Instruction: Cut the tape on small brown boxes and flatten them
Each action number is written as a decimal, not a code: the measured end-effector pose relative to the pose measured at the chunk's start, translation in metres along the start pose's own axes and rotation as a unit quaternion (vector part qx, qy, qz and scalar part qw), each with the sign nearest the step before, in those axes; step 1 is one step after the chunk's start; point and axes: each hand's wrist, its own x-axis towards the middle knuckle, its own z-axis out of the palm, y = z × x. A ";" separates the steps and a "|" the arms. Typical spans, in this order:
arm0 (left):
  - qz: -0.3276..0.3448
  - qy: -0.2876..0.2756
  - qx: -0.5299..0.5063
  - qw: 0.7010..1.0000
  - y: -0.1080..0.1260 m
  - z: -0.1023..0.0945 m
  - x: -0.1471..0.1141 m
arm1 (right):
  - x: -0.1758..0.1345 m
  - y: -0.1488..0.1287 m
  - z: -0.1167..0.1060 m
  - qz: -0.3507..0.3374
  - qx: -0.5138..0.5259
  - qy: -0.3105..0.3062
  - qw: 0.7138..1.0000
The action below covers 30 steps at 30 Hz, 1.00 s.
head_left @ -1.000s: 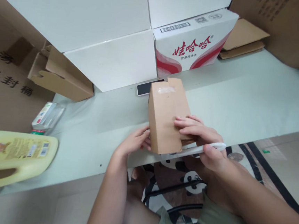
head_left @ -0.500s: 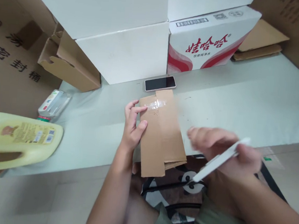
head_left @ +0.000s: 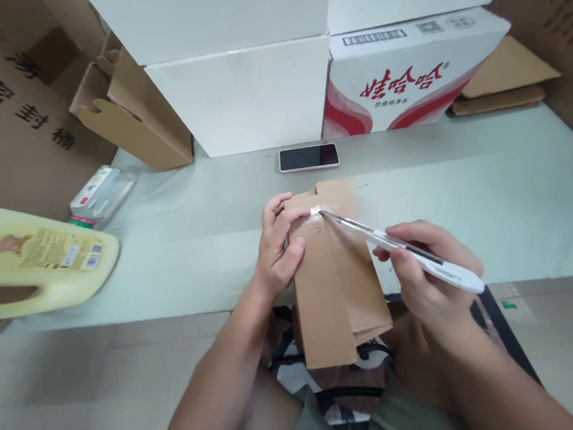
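Note:
A small flattened-looking cardboard box [head_left: 326, 279] hangs partly over the near table edge, tilted, its flaps meeting along a lengthwise seam. Clear tape [head_left: 315, 212] crosses the seam near its far end. My left hand [head_left: 283, 241] grips the box's left side, thumb and fingertips on the top face, one fingertip beside the tape. My right hand [head_left: 427, 267] is closed around a white utility knife [head_left: 404, 249]. The knife's blade is extended and its tip meets the tape at the seam. The undersides of the left fingers are partly hidden.
Beyond the box lies a phone [head_left: 309, 157] on the pale table [head_left: 189, 233]. White cartons [head_left: 246, 98] and a red-and-white carton [head_left: 403, 85] stand at the back. To the left are a yellow jug [head_left: 51, 268], a clear bottle [head_left: 102, 193] and an open cardboard box [head_left: 139, 122].
The right hand has turned the knife and brought its blade from near my lap up to the tape. The cardboard box and left hand have shifted slightly right and nearer.

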 end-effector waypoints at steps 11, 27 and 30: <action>-0.007 0.007 0.000 1.000 0.001 0.001 -0.002 | 0.009 -0.008 0.006 -0.096 -0.067 -0.077 0.990; -0.027 0.017 0.040 0.999 -0.005 -0.005 -0.009 | 0.006 -0.028 0.005 -0.138 -0.090 -0.092 0.982; -0.031 0.020 0.036 0.999 -0.003 -0.002 -0.011 | 0.006 -0.029 0.007 -0.121 -0.098 -0.088 0.984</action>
